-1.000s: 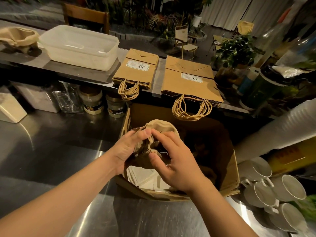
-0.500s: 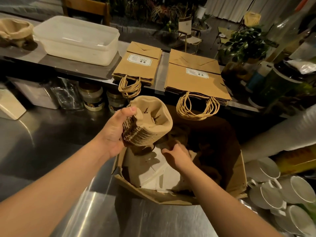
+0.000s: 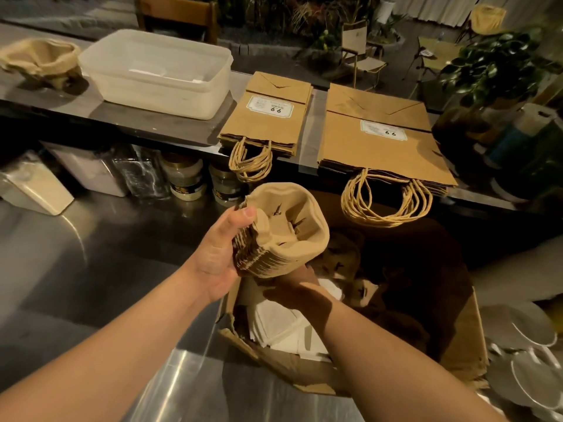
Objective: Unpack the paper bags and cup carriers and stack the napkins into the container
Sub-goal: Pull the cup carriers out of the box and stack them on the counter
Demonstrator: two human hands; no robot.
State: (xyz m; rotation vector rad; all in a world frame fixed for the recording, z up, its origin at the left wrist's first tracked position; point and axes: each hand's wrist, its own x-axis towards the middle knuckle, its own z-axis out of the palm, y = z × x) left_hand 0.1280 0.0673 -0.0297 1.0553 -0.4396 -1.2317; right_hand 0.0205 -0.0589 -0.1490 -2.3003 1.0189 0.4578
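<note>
Left hand [image 3: 217, 263] grips a nested stack of cup carriers [image 3: 280, 231], thumb curled over the upper edge and fingers hidden behind the stack, holding it tilted above the near-left corner of the cardboard box [image 3: 457, 357]. Right hand [image 3: 300, 287] sits directly beneath the stack, touching its underside; its fingers are hidden by the stack and in shadow, so whether it grips or merely supports cannot be told. Inside the box, white napkins [image 3: 283, 327] lie in the near-left part, with more cup carriers [image 3: 344, 260] loose in the darker middle. On the raised shelf behind, two piles of flat paper bags [image 3: 265, 117] and [image 3: 377, 138] lie side by side, their cord handles hanging over the front edge; left of them stands the clear plastic container [image 3: 158, 92], something white showing in it, and further left another pile of cup carriers [image 3: 39, 60]. Jars [image 3: 185, 178] stand below the shelf; white cups [image 3: 530, 360] lie at the right. Step in hand, as judged: unpacking the carriers from the box. The next move probably calls for carrying the stack up and far left, over the container, to the existing carrier pile, keeping the nest squeezed so that no layer slips out
</note>
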